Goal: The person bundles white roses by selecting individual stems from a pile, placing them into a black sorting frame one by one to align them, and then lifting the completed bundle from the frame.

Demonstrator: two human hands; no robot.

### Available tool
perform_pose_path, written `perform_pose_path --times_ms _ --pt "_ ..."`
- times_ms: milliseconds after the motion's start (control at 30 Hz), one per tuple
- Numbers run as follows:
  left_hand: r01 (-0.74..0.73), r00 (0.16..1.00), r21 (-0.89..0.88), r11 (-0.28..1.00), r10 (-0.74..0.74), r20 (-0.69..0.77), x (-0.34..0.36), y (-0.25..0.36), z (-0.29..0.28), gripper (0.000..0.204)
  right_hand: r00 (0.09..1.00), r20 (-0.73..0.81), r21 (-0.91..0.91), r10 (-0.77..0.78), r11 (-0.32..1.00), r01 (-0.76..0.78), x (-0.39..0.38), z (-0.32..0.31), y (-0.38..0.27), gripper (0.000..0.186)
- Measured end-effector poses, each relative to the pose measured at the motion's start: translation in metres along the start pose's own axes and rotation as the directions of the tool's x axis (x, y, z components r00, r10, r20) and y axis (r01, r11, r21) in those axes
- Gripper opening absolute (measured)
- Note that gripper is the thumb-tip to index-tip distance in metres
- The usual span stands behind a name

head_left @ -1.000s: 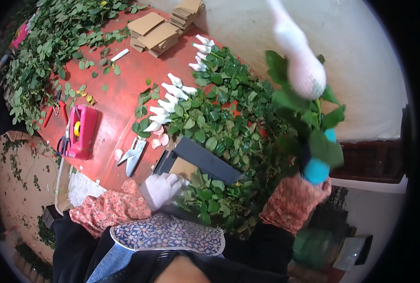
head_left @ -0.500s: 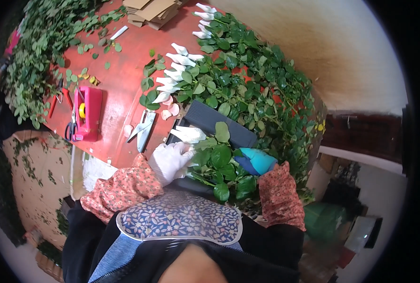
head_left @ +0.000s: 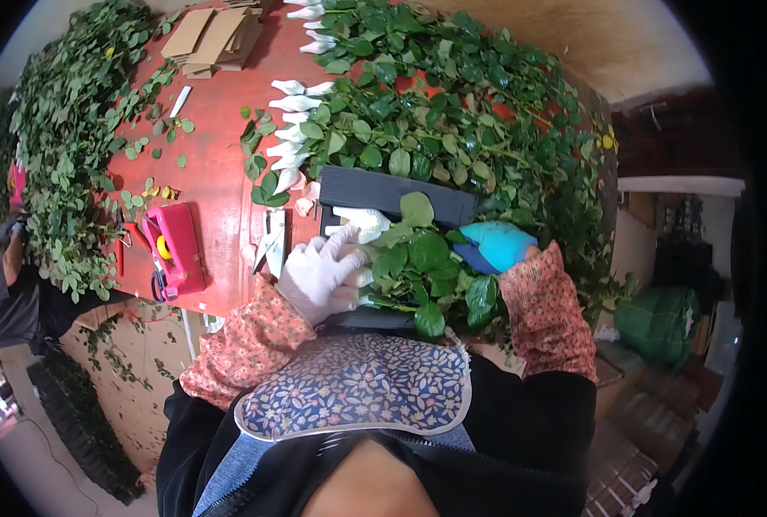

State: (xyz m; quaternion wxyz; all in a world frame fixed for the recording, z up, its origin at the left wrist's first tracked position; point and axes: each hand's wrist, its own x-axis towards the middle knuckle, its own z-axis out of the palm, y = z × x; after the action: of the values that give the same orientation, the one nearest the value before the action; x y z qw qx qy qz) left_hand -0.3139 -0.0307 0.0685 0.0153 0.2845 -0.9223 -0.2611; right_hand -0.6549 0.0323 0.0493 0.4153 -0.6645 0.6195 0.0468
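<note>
My left hand (head_left: 321,274), in a white glove, curls its slightly parted fingers against rose heads wrapped in white netting (head_left: 368,224). Some of those heads are partly hidden under the fingers. These roses lie across a dark grey ribbed trough (head_left: 392,191), their leafy stems (head_left: 427,252) pointing right. Around the stems, my right hand (head_left: 497,245) is closed, in a light and dark blue glove. More roses with white-netted heads (head_left: 290,133) lie in a row beyond the trough. Left of the trough are silver shears (head_left: 271,241).
On the red table (head_left: 220,164) stand a pink tape dispenser (head_left: 181,246) and red-handled pruners (head_left: 132,234). Cardboard pieces (head_left: 215,39) are stacked at the back. Leafy stems (head_left: 69,146) heap up at the left, near another person's arm (head_left: 11,258). Loose pink petals (head_left: 303,206) lie by the trough.
The view has shifted, so the table sits lower and further left in it. My left fingers have spread further over the netted heads. My right hand stays on the stems.
</note>
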Motion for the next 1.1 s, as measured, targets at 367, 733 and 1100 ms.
perform_pose_path --times_ms 367,733,1100 --pt "-0.001 0.996 0.077 0.997 -0.006 0.087 0.015 0.007 0.0 0.08 0.783 -0.617 -0.324 -0.085 0.933 -0.154 -0.061 -0.041 -0.087 0.026" --pt "-0.027 0.999 0.147 0.989 0.019 0.05 0.006 0.005 0.011 0.073 0.856 -0.43 -0.392 -0.287 0.913 0.109 0.036 0.04 -0.097 0.027" --pt "-0.009 0.993 0.164 0.986 -0.011 0.116 0.008 0.006 0.007 0.069 0.926 -0.377 -0.265 -0.018 0.96 -0.089 0.033 0.045 -0.114 0.025"
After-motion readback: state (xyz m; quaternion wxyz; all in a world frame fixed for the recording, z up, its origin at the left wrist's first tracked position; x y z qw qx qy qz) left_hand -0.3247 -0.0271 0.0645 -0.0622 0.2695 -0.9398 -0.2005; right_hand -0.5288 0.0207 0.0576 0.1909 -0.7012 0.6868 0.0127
